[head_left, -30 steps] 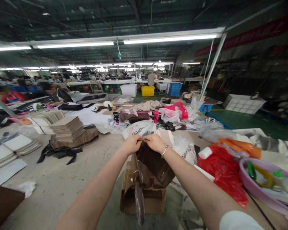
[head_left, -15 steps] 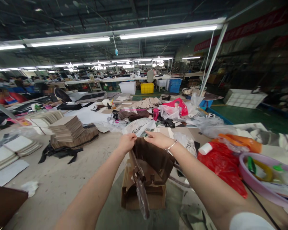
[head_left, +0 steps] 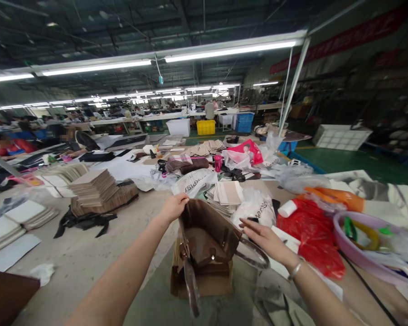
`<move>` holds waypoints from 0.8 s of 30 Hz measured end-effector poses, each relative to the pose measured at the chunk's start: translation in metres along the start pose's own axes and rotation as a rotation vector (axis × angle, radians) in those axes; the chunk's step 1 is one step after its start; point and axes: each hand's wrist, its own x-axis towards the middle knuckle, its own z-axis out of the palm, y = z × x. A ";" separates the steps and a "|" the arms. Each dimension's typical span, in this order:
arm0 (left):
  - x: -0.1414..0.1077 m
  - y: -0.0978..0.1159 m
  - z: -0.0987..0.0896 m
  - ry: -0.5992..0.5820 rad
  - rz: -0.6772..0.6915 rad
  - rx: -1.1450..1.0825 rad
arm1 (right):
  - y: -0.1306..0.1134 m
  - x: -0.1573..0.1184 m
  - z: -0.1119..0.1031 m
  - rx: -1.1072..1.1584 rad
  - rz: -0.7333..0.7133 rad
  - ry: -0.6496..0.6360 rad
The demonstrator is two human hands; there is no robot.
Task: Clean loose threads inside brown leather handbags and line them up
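Note:
A brown handbag [head_left: 209,222] stands in front of me, its mouth gaping and its dark inside showing. My left hand [head_left: 175,206] pinches the bag's upper left corner. My right hand [head_left: 265,235] is beside the upper right corner, fingers stretched out and holding nothing; whether a fingertip touches the bag I cannot tell. One plastic-wrapped handle [head_left: 191,283] hangs down the near left side, and another wrapped handle [head_left: 253,254] loops out to the right. Beneath and behind the bag's lower part is a tan cardboard-like box [head_left: 177,280].
Stacked tan panels [head_left: 95,188] and tied white pieces [head_left: 17,215] lie left. Past the bag are more panels [head_left: 229,192] and printed plastic bags [head_left: 193,181]. A red plastic bag [head_left: 314,235] and a lilac basin [head_left: 338,226] sit right. Other people work farther back left.
My right hand has left the bag's top edge and moved right and down along it. The bag's mouth has turned and spread wider. My left hand stays at its corner.

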 end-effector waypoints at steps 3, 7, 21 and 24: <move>-0.002 0.003 -0.004 -0.051 0.106 -0.021 | 0.008 -0.021 0.008 0.051 -0.037 -0.032; 0.002 0.004 -0.007 -0.057 0.128 -0.002 | 0.017 -0.035 0.017 0.061 -0.083 -0.024; -0.036 -0.020 -0.009 0.210 -0.310 -0.460 | -0.016 -0.059 0.063 -0.025 -0.260 -0.091; -0.057 -0.035 -0.018 0.300 -0.496 -0.717 | -0.056 -0.058 0.081 -0.171 -0.457 -0.263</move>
